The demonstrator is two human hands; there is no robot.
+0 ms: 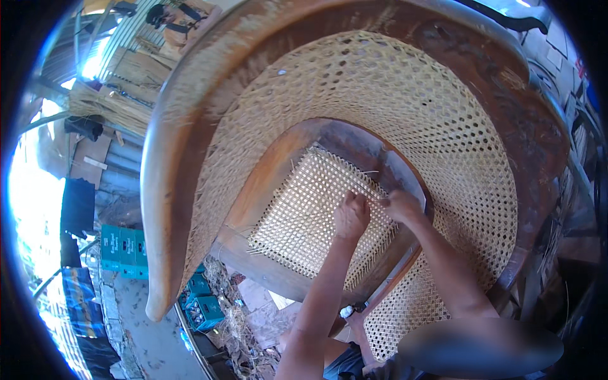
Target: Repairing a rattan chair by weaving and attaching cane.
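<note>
Head view looks down into a wooden chair (190, 114) tipped over so its curved back of woven cane (405, 95) arches across the top and right, with the cane seat panel (304, 215) lying in the middle of its brown wooden seat frame (266, 171). Both hands sit on the right-hand part of that seat panel, close together near the frame's far right edge. The left hand (350, 215) rests on the weave with its fingers curled in, pinching at thin cane strands (370, 190) that run across toward the other hand; just how tightly it grips cannot be told at this size. The right hand (400, 206) lies just beside it, at the frame's edge, fingers bent and closed on the same bundle of strands where they meet the wood. Loose strand ends stick out past the panel's lower edge and at its top corner. Both forearms come up from the lower edge, crossing over the lower part of the cane back. Down at the lower left, on the ground beyond the chair, stand green plastic crates (123, 250); one further green crate (204, 310) holds bottles, their round tops showing in rows. Dry straw-like bundles (107, 104) lie at the upper left.
</note>
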